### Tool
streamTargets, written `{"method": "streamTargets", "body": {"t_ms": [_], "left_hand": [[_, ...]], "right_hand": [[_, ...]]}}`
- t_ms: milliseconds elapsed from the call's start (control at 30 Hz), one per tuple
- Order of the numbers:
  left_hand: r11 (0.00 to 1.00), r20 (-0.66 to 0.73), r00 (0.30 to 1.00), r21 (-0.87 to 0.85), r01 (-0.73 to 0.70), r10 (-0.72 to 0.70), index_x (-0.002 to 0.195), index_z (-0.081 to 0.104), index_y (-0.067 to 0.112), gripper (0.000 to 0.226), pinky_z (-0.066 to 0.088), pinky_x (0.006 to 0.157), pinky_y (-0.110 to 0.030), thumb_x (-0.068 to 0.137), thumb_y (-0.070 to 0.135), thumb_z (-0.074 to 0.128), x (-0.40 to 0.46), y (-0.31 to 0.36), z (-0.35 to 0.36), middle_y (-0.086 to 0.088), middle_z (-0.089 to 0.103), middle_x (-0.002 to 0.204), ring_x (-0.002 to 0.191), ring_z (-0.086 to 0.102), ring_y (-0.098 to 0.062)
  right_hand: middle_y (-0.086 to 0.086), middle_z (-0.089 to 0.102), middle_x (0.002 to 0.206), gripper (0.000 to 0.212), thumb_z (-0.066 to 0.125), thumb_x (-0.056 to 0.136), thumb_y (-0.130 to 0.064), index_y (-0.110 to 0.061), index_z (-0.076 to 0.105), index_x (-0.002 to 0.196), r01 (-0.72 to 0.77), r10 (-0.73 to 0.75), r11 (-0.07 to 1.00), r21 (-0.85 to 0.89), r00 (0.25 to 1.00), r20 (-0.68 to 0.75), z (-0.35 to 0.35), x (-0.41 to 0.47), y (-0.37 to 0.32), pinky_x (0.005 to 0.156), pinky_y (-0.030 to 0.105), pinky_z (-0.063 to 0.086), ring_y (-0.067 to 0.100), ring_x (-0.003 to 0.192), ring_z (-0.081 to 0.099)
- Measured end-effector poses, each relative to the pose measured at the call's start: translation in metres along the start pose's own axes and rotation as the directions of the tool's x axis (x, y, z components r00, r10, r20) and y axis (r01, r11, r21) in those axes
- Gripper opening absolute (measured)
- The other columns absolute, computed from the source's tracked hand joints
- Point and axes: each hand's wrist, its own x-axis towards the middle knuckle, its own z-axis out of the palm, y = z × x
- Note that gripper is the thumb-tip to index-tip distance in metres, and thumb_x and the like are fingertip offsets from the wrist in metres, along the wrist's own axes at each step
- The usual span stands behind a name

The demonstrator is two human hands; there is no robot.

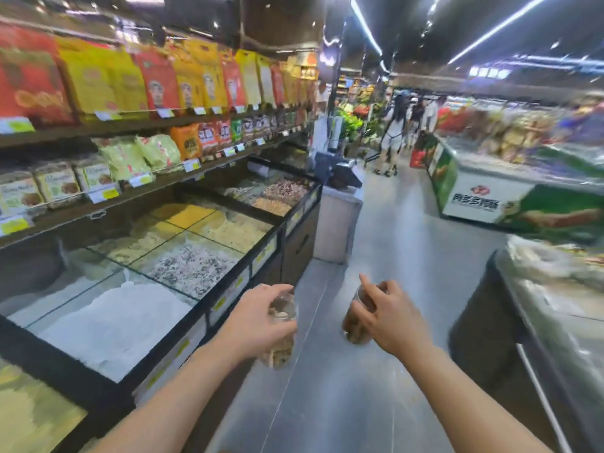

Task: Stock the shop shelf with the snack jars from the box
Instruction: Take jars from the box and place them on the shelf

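My left hand [258, 317] grips a clear snack jar [279, 349] of mixed brown nuts, held over the grey aisle floor beside the bulk bins. My right hand [390, 317] grips a second clear snack jar [354, 326] with darker brown contents, its forefinger raised. Both jars hang at about waist height, a little apart. The shop shelf [137, 125] with bagged snacks runs along the left. No box is in view. The picture is blurred by motion.
Glass-topped bulk bins [170, 256] of grains and seeds line the left, under the shelves. A scale counter [338, 178] stands ahead on the left. Chest freezers [490, 204] flank the right side. People [392, 135] stand far down the aisle.
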Motion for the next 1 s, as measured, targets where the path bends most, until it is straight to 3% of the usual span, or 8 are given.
{"method": "streamTargets", "body": {"t_ms": [167,300,467,633,733,800,900,1000], "left_hand": [[0.985,0.073,0.983,0.026,-0.172,0.169,0.135,0.059,0.03,0.076,0.043,0.103,-0.027,0.065,0.059,0.058,0.007,0.11,0.026,0.01,0.06,0.128,0.121,0.054,-0.01],[0.959,0.153,0.949,0.026,-0.283,0.276,0.136,0.06,0.026,0.061,0.038,0.098,-0.016,0.08,0.044,0.074,0.001,0.196,0.067,0.008,0.059,0.13,0.123,0.053,-0.009],[0.925,0.232,0.896,-0.059,-0.375,0.378,0.132,0.064,0.023,0.082,0.04,0.1,-0.019,0.061,0.064,0.06,-0.011,0.297,0.143,0.005,0.062,0.125,0.121,0.057,-0.011],[0.884,0.271,0.842,-0.161,-0.439,0.467,0.13,0.064,0.029,0.072,0.044,0.093,-0.022,0.065,0.059,0.064,-0.042,0.403,0.233,0.013,0.059,0.118,0.107,0.057,-0.006],[0.848,0.32,0.786,-0.206,-0.488,0.53,0.127,0.065,0.03,0.058,0.039,0.078,-0.006,0.074,0.049,0.073,-0.06,0.466,0.284,0.013,0.057,0.11,0.092,0.056,0.004],[0.827,0.347,0.75,-0.24,-0.509,0.563,0.127,0.065,0.029,0.052,0.041,0.077,-0.007,0.078,0.042,0.077,-0.072,0.504,0.32,0.009,0.059,0.115,0.092,0.058,0.003],[0.775,0.416,0.654,-0.317,-0.547,0.632,0.131,0.061,0.034,0.063,0.045,0.076,-0.011,0.072,0.053,0.072,-0.091,0.557,0.374,0.011,0.055,0.127,0.096,0.06,0.004],[0.723,0.492,0.54,-0.352,-0.594,0.683,0.136,0.056,0.035,0.055,0.046,0.065,-0.009,0.084,0.037,0.074,-0.119,0.611,0.425,0.013,0.052,0.127,0.089,0.055,0.011]], "right_hand": [[0.009,0.053,0.108,0.066,0.052,0.09,-0.056,-0.028,0.048,0.15,-0.104,0.097,0.993,-0.062,0.99,-0.101,-0.099,-0.044,0.067,0.09,0.041,0.047,0.034,0.104,0.058],[0.009,0.053,0.114,0.065,0.055,0.095,-0.053,-0.029,0.041,0.154,-0.203,0.187,0.972,-0.116,0.973,-0.136,-0.165,-0.089,0.129,0.098,0.039,0.045,0.031,0.114,0.055],[0.011,0.052,0.123,0.064,0.052,0.095,-0.056,-0.033,0.04,0.153,-0.345,0.322,0.921,-0.178,0.935,-0.146,-0.244,-0.16,0.213,0.098,0.037,0.044,0.032,0.121,0.052],[0.007,0.051,0.125,0.061,0.048,0.092,-0.062,-0.038,0.042,0.148,-0.466,0.443,0.857,-0.221,0.884,-0.147,-0.313,-0.244,0.303,0.098,0.04,0.047,0.032,0.121,0.053],[0.005,0.05,0.126,0.059,0.048,0.094,-0.06,-0.037,0.043,0.148,-0.534,0.502,0.809,-0.246,0.845,-0.184,-0.352,-0.299,0.351,0.098,0.039,0.047,0.028,0.123,0.051],[0.005,0.048,0.122,0.06,0.048,0.094,-0.06,-0.035,0.042,0.149,-0.587,0.549,0.771,-0.247,0.809,-0.211,-0.375,-0.337,0.381,0.099,0.041,0.046,0.028,0.12,0.051],[0.005,0.046,0.127,0.065,0.045,0.096,-0.063,-0.035,0.036,0.154,-0.678,0.633,0.697,-0.233,0.735,-0.243,-0.404,-0.398,0.42,0.102,0.041,0.045,0.027,0.122,0.05],[0.005,0.042,0.143,0.065,0.045,0.096,-0.062,-0.036,0.035,0.155,-0.778,0.727,0.596,-0.198,0.628,-0.278,-0.429,-0.462,0.45,0.106,0.041,0.043,0.028,0.131,0.046]]}}
